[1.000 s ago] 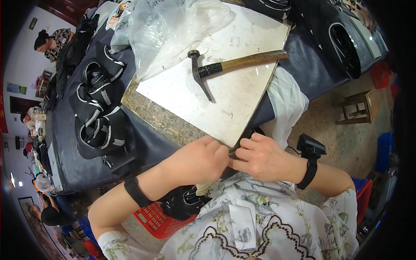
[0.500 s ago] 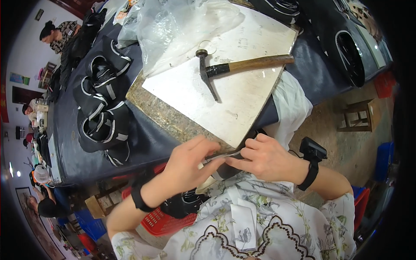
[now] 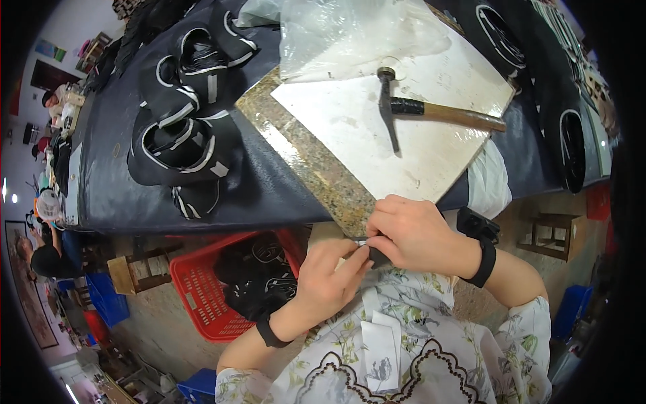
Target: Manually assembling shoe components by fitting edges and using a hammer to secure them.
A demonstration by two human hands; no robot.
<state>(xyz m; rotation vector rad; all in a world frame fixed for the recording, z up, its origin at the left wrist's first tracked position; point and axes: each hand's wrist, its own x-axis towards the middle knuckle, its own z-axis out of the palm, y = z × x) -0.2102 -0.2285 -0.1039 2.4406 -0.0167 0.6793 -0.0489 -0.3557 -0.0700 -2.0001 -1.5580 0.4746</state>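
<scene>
Close to my body, below the table edge, both hands pinch a small dark fabric piece (image 3: 379,258) that is mostly hidden by fingers. My left hand (image 3: 330,273) is closed, its fingertips meeting those of my right. My right hand (image 3: 414,236) is closed too, thumb and curled fingers pressed on the piece beside the slab corner. Beyond them, a hammer (image 3: 444,113) with a wooden handle lies on a white board (image 3: 336,128), which rests on a speckled stone slab (image 3: 316,158). Black shoe uppers (image 3: 178,145) with white edging are piled on the table to the left.
A red plastic basket (image 3: 195,306) holding black pieces stands below the table at left. Clear plastic sheeting (image 3: 350,34) covers the board's far part. More black uppers (image 3: 572,148) lie at right. A wooden stool (image 3: 553,236) and a white bag (image 3: 489,178) are also at right.
The view has shifted, bringing more of the red basket into sight. My hands have drawn closer together at the fingertips, and less of the dark piece shows between them.
</scene>
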